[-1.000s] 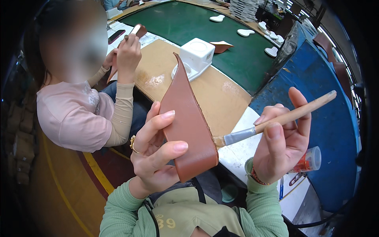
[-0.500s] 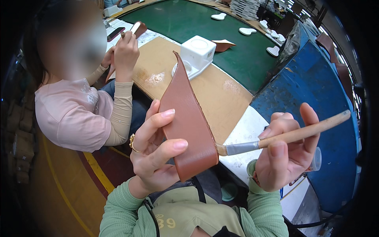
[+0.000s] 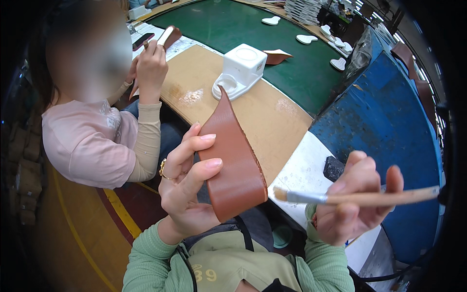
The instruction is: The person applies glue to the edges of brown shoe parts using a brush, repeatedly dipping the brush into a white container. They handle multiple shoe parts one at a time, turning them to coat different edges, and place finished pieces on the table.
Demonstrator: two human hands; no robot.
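Note:
A folded strip of brown leather [image 3: 233, 165] is up in front of me, its pointed end upward and its rounded fold downward. My left hand [image 3: 187, 180] is closed on its left side, fingers on the front face; the thumb is partly hidden. To the right, my right hand [image 3: 357, 199] grips a wooden-handled paintbrush [image 3: 379, 197] between fingers and thumb. The brush lies nearly level, with its bristles pointing left. A small gap separates the bristle tip from the leather's lower right edge.
A white dispenser with a round cup [image 3: 243, 68] stands on the tan board [image 3: 272, 117]. Beyond lies a green belt [image 3: 209, 24] with white sole-shaped pieces [image 3: 306, 39] and a brown leather piece [image 3: 278, 56]. A blue panel [image 3: 379, 121] rises at right. A co-worker [image 3: 92, 141] sits at left.
The brush has come away from the leather's edge and swung to nearly level as my right hand moved right. The leather's pointed tip has dropped lower.

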